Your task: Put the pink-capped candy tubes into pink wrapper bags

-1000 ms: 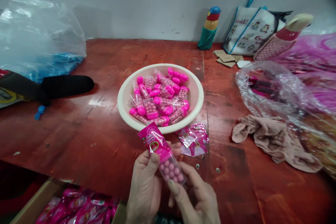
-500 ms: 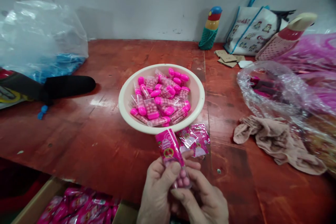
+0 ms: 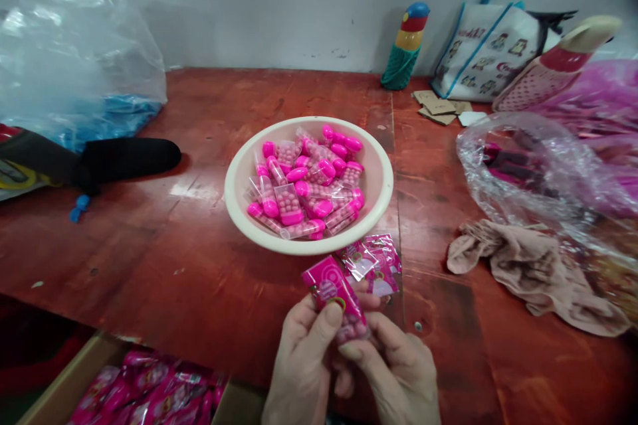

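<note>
Both my hands hold one pink candy tube in a pink printed wrapper [image 3: 335, 295] low in the middle of the view. My left hand [image 3: 304, 362] pinches the wrapper with its thumb on top. My right hand [image 3: 393, 372] grips the tube's lower end, where small pink balls show through clear plastic. Just beyond my fingers lie a few loose pink wrappers [image 3: 373, 262] on the red wooden table. Behind them stands a cream bowl [image 3: 234, 196] filled with several clear tubes with pink caps [image 3: 299, 186].
A cardboard box of wrapped pink packs [image 3: 149, 392] sits below the table edge at the lower left. A beige cloth [image 3: 528, 265] and clear plastic bags [image 3: 538, 166] lie at the right. A big plastic bag [image 3: 74, 66] and a black object [image 3: 124, 156] lie left. A bottle [image 3: 405, 46] and a tote bag [image 3: 491, 46] stand by the wall.
The tube has slid further into the pink wrapper, so fewer balls show. My hands have moved a little to the right and nearer to me.
</note>
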`<state>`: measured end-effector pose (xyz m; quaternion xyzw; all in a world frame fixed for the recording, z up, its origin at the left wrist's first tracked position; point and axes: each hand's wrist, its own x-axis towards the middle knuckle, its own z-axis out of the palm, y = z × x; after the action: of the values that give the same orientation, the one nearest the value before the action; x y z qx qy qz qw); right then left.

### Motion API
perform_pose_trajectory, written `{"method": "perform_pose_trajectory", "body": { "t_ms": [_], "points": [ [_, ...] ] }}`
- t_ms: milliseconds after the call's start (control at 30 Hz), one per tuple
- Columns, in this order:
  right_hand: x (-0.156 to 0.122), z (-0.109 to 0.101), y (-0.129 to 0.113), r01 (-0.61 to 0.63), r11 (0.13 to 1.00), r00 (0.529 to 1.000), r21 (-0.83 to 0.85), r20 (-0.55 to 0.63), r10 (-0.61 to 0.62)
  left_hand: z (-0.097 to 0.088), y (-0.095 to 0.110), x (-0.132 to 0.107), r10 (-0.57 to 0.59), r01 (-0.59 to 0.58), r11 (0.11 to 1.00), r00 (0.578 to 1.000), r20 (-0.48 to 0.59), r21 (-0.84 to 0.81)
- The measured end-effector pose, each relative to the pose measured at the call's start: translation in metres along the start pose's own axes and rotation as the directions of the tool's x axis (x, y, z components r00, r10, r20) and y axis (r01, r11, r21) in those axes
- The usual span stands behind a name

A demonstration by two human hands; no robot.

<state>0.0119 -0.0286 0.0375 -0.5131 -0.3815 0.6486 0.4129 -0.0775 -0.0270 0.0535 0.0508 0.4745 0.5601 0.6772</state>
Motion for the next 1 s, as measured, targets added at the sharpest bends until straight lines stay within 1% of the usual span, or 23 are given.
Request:
{"method": "perform_pose_trajectory", "body": {
  "t_ms": [100, 167, 300, 433, 533, 667, 733, 833, 900, 967, 1000],
  "points": [
    [0.0, -0.002, 0.003, 0.028, 0.997, 0.999, -0.069, -0.029, -0.03, 0.001, -0.007, -0.002, -0.001, 0.001, 1.0, 1.0, -0.026, -0.002],
    [0.001, -0.002, 0.005, 0.026, 0.998, 0.999, -0.058, -0.029, -0.028, 0.0, -0.01, -0.002, 0.004, -0.004, 1.0, 1.0, -0.026, 0.002],
    [0.003, -0.003, 0.008, -0.026, 0.997, 0.999, 0.07, 0.05, 0.022, -0.005, -0.011, 0.0, 0.035, -0.035, 0.999, 0.999, 0.001, 0.031],
    [0.007, -0.004, 0.012, -0.085, 0.976, 0.991, 0.201, 0.121, 0.062, -0.008, -0.012, -0.002, 0.129, -0.13, 0.989, 0.991, 0.02, 0.067],
    [0.009, -0.005, 0.015, -0.11, 0.959, 0.984, 0.261, 0.163, 0.069, -0.011, -0.016, -0.003, 0.184, -0.186, 0.979, 0.983, 0.024, 0.087],
    [0.01, -0.004, 0.018, -0.13, 0.941, 0.981, 0.313, 0.181, 0.076, -0.015, -0.019, -0.005, 0.213, -0.214, 0.97, 0.977, 0.025, 0.117],
    [0.01, -0.002, 0.019, -0.138, 0.939, 0.982, 0.315, 0.169, 0.087, -0.016, -0.018, -0.004, 0.216, -0.217, 0.968, 0.976, 0.016, 0.13],
    [0.009, 0.007, 0.021, -0.165, 0.942, 0.98, 0.294, 0.154, 0.124, -0.016, -0.014, -0.005, 0.186, -0.182, 0.971, 0.982, -0.013, 0.157],
    [0.008, 0.014, 0.023, -0.199, 0.944, 0.973, 0.263, 0.167, 0.159, -0.018, -0.01, -0.008, 0.165, -0.156, 0.974, 0.985, -0.04, 0.167],
    [0.006, 0.02, 0.024, -0.226, 0.951, 0.961, 0.209, 0.208, 0.183, -0.029, -0.006, -0.012, 0.143, -0.13, 0.979, 0.987, -0.075, 0.158],
    [0.005, 0.02, 0.023, -0.217, 0.962, 0.954, 0.164, 0.244, 0.174, -0.038, -0.005, -0.014, 0.132, -0.117, 0.982, 0.986, -0.098, 0.149]
  ]
}}
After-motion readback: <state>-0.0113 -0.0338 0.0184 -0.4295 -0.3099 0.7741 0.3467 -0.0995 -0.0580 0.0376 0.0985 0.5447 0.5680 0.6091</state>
